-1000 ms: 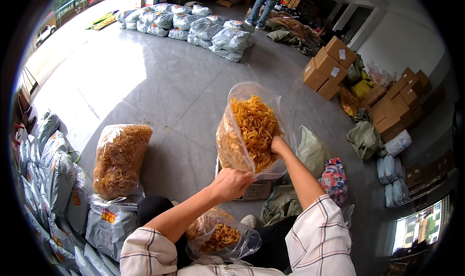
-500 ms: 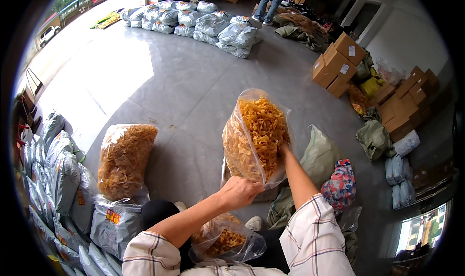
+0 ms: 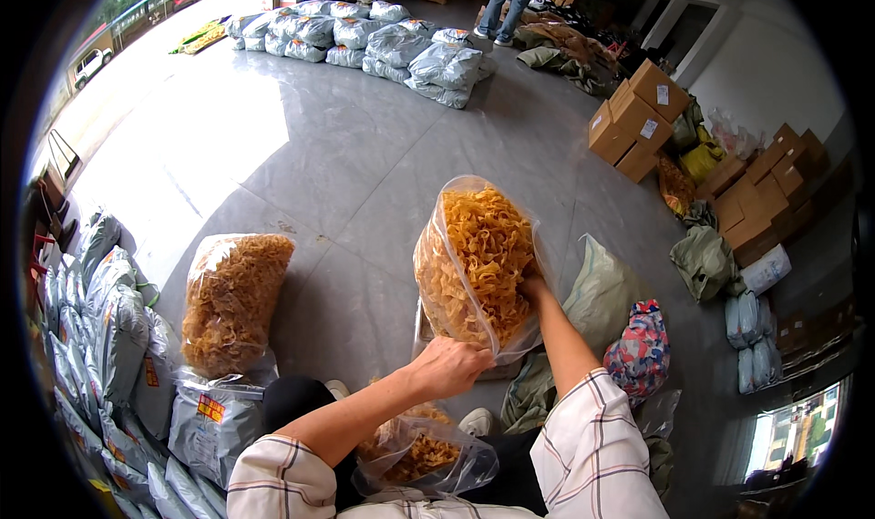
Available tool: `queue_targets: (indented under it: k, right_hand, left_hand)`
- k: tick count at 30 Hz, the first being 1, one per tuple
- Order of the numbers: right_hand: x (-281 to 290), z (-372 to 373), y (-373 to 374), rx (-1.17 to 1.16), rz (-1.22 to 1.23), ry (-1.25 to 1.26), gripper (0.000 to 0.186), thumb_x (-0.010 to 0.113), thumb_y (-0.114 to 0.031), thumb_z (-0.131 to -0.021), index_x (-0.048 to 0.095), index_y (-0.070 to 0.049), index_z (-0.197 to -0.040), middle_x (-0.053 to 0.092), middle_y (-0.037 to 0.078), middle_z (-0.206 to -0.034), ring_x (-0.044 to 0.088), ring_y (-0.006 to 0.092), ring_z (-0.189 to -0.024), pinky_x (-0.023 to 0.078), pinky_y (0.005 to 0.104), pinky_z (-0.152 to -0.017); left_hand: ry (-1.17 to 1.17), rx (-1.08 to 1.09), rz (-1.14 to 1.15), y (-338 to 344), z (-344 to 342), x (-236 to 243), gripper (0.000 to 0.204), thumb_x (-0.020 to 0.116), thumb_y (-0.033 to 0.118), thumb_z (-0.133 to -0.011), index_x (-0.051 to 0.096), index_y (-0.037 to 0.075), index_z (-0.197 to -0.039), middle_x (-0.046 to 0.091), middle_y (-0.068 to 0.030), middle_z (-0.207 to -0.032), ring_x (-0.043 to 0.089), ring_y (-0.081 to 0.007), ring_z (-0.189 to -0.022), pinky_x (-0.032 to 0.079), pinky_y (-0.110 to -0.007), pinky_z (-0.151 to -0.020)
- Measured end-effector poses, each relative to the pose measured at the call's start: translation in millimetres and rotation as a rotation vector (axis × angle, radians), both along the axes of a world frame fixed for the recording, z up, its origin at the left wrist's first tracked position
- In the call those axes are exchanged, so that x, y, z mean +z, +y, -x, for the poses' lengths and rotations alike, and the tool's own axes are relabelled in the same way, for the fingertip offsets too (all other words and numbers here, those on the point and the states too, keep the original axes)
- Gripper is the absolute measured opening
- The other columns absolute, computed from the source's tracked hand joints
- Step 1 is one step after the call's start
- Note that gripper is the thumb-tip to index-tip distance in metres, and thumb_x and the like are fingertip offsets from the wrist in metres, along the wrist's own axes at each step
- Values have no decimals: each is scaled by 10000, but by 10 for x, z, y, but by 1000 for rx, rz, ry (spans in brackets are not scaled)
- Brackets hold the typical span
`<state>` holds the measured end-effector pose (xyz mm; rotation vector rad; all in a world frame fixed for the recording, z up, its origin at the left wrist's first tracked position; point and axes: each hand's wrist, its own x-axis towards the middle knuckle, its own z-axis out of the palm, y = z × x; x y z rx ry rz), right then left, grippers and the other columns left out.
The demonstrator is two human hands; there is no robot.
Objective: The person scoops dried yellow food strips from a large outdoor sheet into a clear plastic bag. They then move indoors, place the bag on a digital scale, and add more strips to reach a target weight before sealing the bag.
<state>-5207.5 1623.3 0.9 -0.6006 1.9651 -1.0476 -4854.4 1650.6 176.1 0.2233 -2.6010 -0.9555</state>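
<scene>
A clear plastic bag (image 3: pixel 469 264) full of curly, orange-yellow dried pieces stands open before me, over a metal platform (image 3: pixel 421 332). My left hand (image 3: pixel 451 362) is closed on the bag's near edge. My right hand (image 3: pixel 530 287) reaches inside at the right, its fingers hidden among the pieces. Below my arms, a second clear bag (image 3: pixel 428 455) of similar pieces lies between my legs. A fuller, browner bag (image 3: pixel 232 305) rests at the left, above a grey parcel (image 3: pixel 210 428).
Grey parcels are heaped at left (image 3: pixel 109 355) and stacked across the back (image 3: pixel 392 59). Cartons (image 3: pixel 638 109), a pale sack (image 3: pixel 592 291), a green sack (image 3: pixel 702 259) and a camouflage bundle (image 3: pixel 638 346) lie rightward. A person (image 3: pixel 506 4) stands at the back. A bright doorway is upper left.
The open bag has shifted toward me and tilted slightly, with both hands moving along with it. My right hand stays inside. The whole view has shifted slightly.
</scene>
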Motion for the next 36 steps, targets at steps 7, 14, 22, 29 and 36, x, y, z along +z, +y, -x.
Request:
queue_targets:
  k: [7,14,22,29,36]
  right_hand:
    - [793,-795,-58,-77,-153,-195,476,606,-4,-805,465,-35,-1258,596,190,-1080,623,288,-800,526,388,-658]
    - [360,-354,167,-128,78,-25,483,625,-135,-822,477,-27,-1270,555,177,-1189,574,285,-1019,481,396,-775]
    - [691,-329,22,-73,-168,-168,395,562,-86,-849,508,48,-1217,619,206,-1055,638,269,-904,528,384,-739]
    - [952,-402,-145,-29,163,41,399,626,-61,-822,528,67,-1187,640,197,-1018,664,244,-785,562,356,-641]
    - [1972,-1157,-280,105,268,280,393,720,40,-663,619,43,-1043,663,129,-990,651,201,-839,533,314,-692]
  left_hand:
    - [-25,37,-2,-48,-150,-85,82,554,125,-832,600,63,-862,610,-84,-765,607,-296,-697,476,-403,-579]
    - [-99,-5,41,-14,-8,-54,86,567,105,-813,605,46,-862,610,-98,-763,609,-303,-700,481,-396,-584]
    - [21,63,27,-56,-42,-39,75,565,91,-807,605,59,-862,599,-92,-756,601,-298,-710,480,-400,-586]
    - [96,180,45,-114,-105,45,42,576,80,-791,574,48,-819,587,-100,-726,589,-315,-697,462,-408,-553]
    - [284,231,15,-125,-172,135,99,567,94,-823,518,33,-762,547,-127,-650,570,-333,-647,441,-412,-524]
